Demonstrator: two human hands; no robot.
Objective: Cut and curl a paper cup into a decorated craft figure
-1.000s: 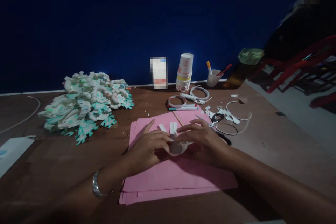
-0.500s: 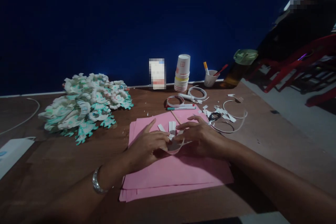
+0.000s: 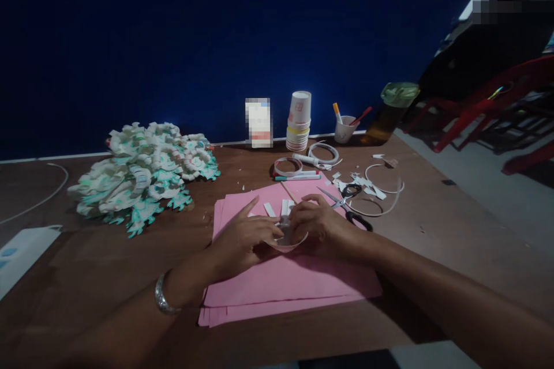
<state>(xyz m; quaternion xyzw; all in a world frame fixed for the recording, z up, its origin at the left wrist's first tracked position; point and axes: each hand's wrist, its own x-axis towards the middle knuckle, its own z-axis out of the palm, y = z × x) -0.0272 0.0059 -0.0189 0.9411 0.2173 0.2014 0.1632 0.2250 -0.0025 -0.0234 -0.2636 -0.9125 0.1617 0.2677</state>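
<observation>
My left hand [image 3: 242, 237] and my right hand [image 3: 318, 222] meet over a stack of pink paper sheets [image 3: 285, 285] on the brown table. Between them they pinch a white paper cup [image 3: 289, 236] whose wall is cut into strips; a few strips stand up above the fingers. My left forefinger points out straight while the thumb and other fingers press on the cup. The right fingers curl over the cup's far side. A metal bracelet [image 3: 162, 297] sits on my left wrist.
Scissors [image 3: 346, 207] lie just right of my right hand, among paper scraps and cut rims [image 3: 381, 196]. Behind them are pens [image 3: 298, 176], a cup stack [image 3: 299, 121] and a cup with pens [image 3: 345, 128]. A heap of cut paper cups [image 3: 145, 176] lies at left.
Both hands have drawn closer together on the cup and the right fingers have curled in. The view has shifted a little, and the scissors show more fully now.
</observation>
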